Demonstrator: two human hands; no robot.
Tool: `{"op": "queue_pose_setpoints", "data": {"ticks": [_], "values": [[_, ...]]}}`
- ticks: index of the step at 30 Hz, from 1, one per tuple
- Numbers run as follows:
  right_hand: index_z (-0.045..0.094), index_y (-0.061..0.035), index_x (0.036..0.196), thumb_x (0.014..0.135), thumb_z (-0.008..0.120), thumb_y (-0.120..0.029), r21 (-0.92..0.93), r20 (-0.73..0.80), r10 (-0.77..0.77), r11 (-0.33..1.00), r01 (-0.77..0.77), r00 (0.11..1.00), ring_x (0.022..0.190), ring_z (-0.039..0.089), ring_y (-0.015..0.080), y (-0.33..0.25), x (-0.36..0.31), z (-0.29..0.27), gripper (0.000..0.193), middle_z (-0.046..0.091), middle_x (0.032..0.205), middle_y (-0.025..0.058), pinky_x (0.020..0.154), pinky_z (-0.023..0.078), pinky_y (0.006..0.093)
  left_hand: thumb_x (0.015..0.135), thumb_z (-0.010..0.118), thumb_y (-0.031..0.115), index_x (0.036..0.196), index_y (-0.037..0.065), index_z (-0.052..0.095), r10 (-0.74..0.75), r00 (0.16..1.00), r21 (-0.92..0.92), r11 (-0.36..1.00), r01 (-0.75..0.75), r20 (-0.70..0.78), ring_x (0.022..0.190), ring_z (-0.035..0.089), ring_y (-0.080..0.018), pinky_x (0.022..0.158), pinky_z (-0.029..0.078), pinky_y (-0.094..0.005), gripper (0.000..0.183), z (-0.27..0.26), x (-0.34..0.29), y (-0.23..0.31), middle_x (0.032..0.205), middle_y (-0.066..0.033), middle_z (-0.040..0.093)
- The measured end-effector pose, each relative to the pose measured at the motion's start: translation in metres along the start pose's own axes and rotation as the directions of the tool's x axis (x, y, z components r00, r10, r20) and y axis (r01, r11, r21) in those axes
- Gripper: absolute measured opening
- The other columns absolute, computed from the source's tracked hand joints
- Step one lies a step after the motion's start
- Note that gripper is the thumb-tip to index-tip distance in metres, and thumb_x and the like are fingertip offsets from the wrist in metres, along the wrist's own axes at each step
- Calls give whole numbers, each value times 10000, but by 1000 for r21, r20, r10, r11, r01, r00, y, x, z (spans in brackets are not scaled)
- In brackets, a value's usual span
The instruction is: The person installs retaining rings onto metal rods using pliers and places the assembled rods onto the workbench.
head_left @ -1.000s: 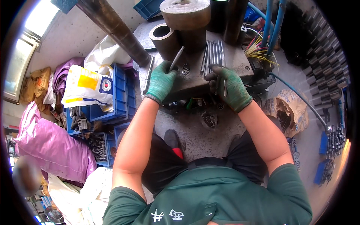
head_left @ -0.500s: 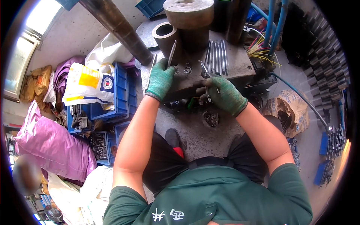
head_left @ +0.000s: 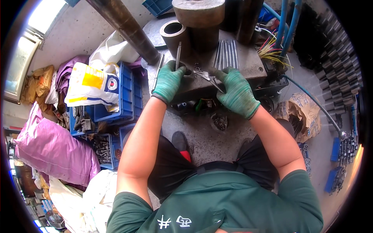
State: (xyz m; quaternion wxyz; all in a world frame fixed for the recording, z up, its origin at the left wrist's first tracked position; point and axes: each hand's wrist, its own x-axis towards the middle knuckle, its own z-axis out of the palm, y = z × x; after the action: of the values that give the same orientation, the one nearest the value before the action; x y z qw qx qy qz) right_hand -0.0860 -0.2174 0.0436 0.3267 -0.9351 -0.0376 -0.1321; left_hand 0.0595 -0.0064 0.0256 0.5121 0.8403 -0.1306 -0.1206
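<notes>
My left hand (head_left: 169, 81), in a green work glove, is closed at the front of a grey metal bench (head_left: 248, 58). A slim metal rod (head_left: 178, 52) rises from its fingers. A second rod (head_left: 159, 71) slants along the outer side of that hand; whether it is gripped too, I cannot tell. My right hand (head_left: 236, 91), gloved alike, grips metal pliers (head_left: 210, 79), their jaws toward my left fingers. Around the jaws are small metal rings (head_left: 197, 66), partly hidden by the tool. Several rods (head_left: 226, 54) lie side by side beyond my right hand.
A hollow cylinder (head_left: 173, 35) and a thick round block (head_left: 199, 13) stand on the bench. A dark post (head_left: 122, 29) slants at left. Blue crates (head_left: 126, 93) and a purple sack (head_left: 54, 145) are at left. Loose coloured wires (head_left: 270, 53) and a brown paper bag (head_left: 307, 112) are at right.
My right hand has moved up and turned. The pliers have swung from pointing away to pointing left, close to the small rings and my left fingers. The left hand has barely shifted.
</notes>
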Motion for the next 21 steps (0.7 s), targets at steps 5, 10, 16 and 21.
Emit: {"op": "queue_pose_setpoints", "data": {"ticks": [5, 10, 16, 21], "values": [[671, -164, 1398, 732, 778, -84, -270, -52, -147, 954, 127, 988, 1003, 645, 352, 11, 2, 3, 679, 675, 1040, 152, 887, 557, 453, 997, 657, 172, 1206, 9, 670, -174, 977, -176, 965, 194, 125, 753, 665, -153, 653, 531, -290, 265, -1, -12, 23, 911, -72, 703], [678, -176, 1395, 735, 772, -65, -249, -57, -159, 958, 141, 986, 987, 651, 344, 9, 4, 3, 676, 676, 1030, 139, 884, 558, 449, 980, 642, 145, 1194, 41, 623, -127, 970, -466, 859, 213, 208, 690, 626, -142, 574, 503, -273, 238, 1, -5, 3, 942, -43, 664], [677, -192, 1402, 727, 778, -50, -243, -62, -186, 956, 166, 981, 977, 653, 341, 12, 5, 1, 697, 675, 1029, 127, 885, 559, 443, 949, 668, 140, 1057, 82, 613, -192, 950, -577, 759, 303, 246, 655, 581, -122, 551, 471, -262, 135, 4, -13, 8, 853, -9, 608], [678, -192, 1399, 726, 781, -45, -236, -79, -225, 951, 202, 971, 993, 648, 343, 12, 4, 3, 697, 669, 1052, 133, 885, 558, 447, 946, 674, 167, 1036, 78, 619, -230, 935, -556, 755, 346, 269, 633, 567, -115, 516, 438, -258, 138, 3, -16, 12, 796, -5, 588]]}}
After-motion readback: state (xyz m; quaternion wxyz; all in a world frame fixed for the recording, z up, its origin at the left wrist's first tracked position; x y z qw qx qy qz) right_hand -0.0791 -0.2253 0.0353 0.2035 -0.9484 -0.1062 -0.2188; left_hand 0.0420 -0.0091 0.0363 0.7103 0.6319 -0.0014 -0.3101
